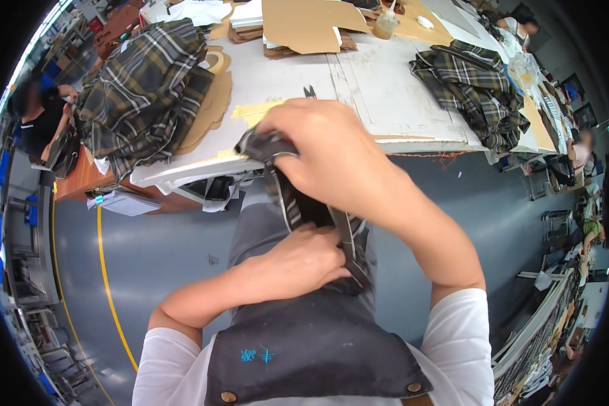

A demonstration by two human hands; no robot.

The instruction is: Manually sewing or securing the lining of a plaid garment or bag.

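My right hand (321,149) is raised near the table's front edge, fingers curled round the upper end of a narrow dark plaid fabric piece (284,196) with pale-edged strips. Lower, my left hand (301,257) grips the same piece over my lap, its fingertips partly hidden in the dark fold. Just beyond my right hand, black-tipped scissors (310,93) lie on the white tabletop (372,95), beside yellow tape strips (254,110).
Plaid fabric piles (139,95) (467,88) lie at both sides, with card stacks (311,24) and a glue bottle (386,24) at the back. Papers (122,201) hang below left. Co-workers (37,118) (582,152) are at both edges.
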